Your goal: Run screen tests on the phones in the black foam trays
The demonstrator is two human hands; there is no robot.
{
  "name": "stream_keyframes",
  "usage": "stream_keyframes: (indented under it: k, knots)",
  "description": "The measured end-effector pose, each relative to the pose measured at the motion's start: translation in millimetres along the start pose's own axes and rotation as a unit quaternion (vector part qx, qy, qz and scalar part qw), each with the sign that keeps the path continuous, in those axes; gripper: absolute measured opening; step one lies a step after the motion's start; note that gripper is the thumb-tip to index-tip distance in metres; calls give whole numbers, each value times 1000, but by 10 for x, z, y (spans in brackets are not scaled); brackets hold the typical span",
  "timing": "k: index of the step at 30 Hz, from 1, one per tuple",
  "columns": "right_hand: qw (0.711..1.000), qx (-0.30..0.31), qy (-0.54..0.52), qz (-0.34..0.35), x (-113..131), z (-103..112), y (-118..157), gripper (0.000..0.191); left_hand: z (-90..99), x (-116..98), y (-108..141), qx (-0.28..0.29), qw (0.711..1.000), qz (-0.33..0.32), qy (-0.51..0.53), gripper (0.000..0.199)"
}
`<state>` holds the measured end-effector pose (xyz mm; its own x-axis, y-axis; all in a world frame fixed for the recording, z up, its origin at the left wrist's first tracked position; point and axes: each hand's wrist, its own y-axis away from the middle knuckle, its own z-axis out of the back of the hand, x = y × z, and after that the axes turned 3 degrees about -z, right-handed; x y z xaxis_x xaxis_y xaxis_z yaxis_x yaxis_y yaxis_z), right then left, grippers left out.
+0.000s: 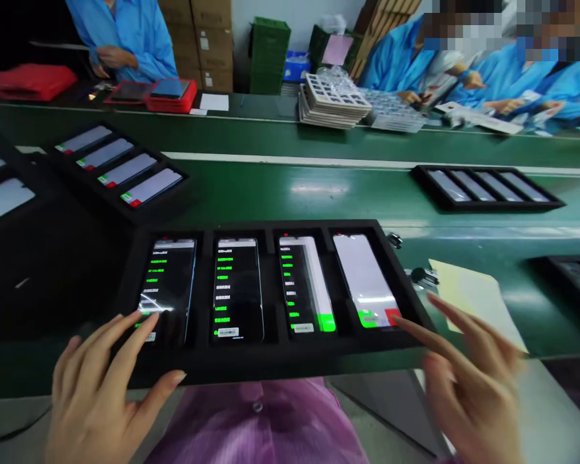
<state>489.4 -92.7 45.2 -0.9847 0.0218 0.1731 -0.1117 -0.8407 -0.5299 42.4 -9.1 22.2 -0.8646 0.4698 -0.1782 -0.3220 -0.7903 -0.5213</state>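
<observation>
- Tray (273,296) lies at 12 o'clock; its slots keep phones (236,287) separate, screens up.
- Left hand (96,390), 8 o'clock, and right hand (483,390), 4 o'clock, are apart, empty.
- Fingertips reach the outer phones' near ends, leaving most glass uncovered.

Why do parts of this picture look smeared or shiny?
Head view: the person's right hand looks blurred, probably from motion, while the left hand is somewhat crisper; overhead lights seem to leave a bright streak on the rightmost white-screened phone in the near black tray and a pale patch on the glossy green work surface; blocky pixels cover the top right corner.
</observation>
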Motion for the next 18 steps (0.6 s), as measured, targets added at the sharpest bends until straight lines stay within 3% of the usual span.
stream_keyframes:
  k: [3,6,10,14,16,18]
  knots:
    - [999,37,27,-26,135,21,32,51,50,-247,77,86,992,62,-71,67]
    - [986,126,105,31,418,-133,56,62,-14,-525,43,144,983,65,-97,60]
    - [983,126,130,25,617,-494,-232,52,-267,-726,-407,203,969,81,-118,51]
    - [991,111,75,22,367,-575,-655,49,-395,-631,-881,248,954,108,-126,50]
    - [993,106,2,54,122,-445,-712,49,-323,-497,-905,239,961,99,-96,50]
    - [992,87,-66,66,-116,-283,-648,43,-192,-349,-799,182,979,80,-51,51]
